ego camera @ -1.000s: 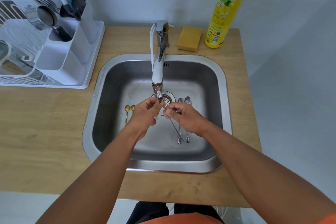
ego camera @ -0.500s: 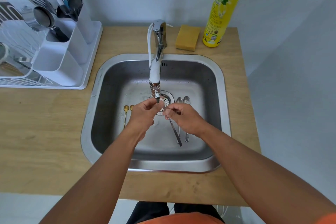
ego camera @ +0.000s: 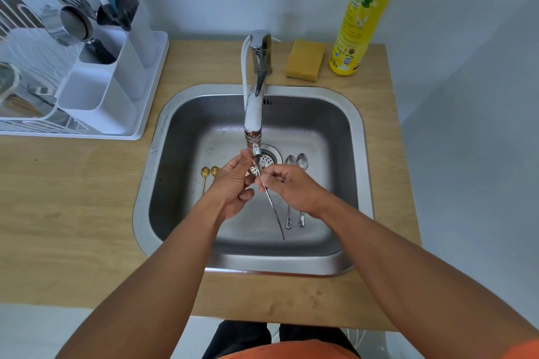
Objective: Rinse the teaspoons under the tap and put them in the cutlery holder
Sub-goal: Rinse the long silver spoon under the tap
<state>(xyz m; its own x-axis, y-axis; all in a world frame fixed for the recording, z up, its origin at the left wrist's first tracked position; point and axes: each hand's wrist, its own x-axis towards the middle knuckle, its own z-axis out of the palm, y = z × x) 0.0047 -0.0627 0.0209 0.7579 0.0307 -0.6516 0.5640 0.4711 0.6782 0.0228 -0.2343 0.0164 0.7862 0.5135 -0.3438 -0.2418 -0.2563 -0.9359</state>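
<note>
here the right hand pinches a teaspoon under the tap, left hand fingers rubbing its bowl.

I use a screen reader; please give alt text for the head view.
Both hands, left hand and right hand, hold a teaspoon under the tap above a steel sink; four more spoons lie inside.

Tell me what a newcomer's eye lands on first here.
Both hands meet under the tap over the sink: the right hand pinches a silver teaspoon while the left hand touches its bowl. Behind the sink, a tall yellow dish soap bottle stands beside a sponge.
</note>
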